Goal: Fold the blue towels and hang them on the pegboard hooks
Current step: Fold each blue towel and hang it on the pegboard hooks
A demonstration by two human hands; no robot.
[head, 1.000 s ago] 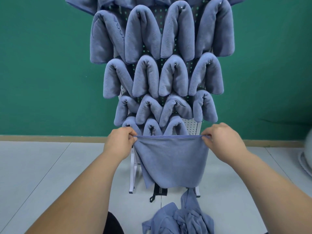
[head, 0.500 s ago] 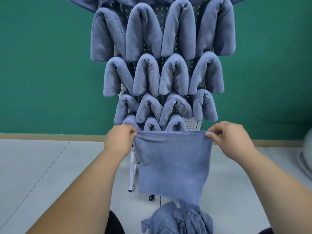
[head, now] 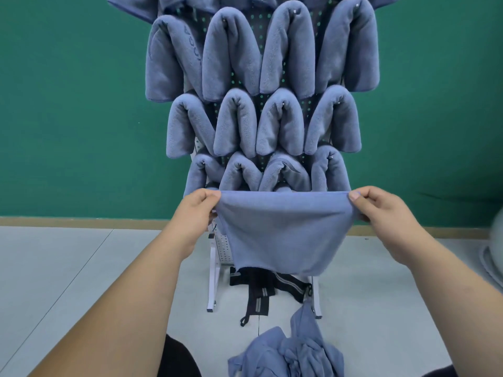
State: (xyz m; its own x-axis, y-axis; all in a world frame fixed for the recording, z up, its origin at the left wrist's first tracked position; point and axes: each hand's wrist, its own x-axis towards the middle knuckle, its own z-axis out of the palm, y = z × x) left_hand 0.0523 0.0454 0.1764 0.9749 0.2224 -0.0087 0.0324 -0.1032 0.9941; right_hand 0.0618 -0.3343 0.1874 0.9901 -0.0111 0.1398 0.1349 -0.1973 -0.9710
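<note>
The left hand (head: 196, 213) pinches one top corner of a blue towel (head: 283, 235) between thumb and curled fingers, and the right hand (head: 381, 210) grips the other corner the same way. The top edge is drawn taut between them, and the cloth hangs as a doubled panel in front of the lower part of the pegboard (head: 261, 31). Below, on the pale floor (head: 68, 268), lies a crumpled heap of loose towels (head: 288, 355). Just beyond it black straps (head: 261, 289) trail between the white legs (head: 213, 281) of the stand. Above the held towel, rows of hung towels (head: 231, 55) droop over hooks, packed side by side and covering most of the board. Behind everything stands a green wall (head: 68, 104).
</note>
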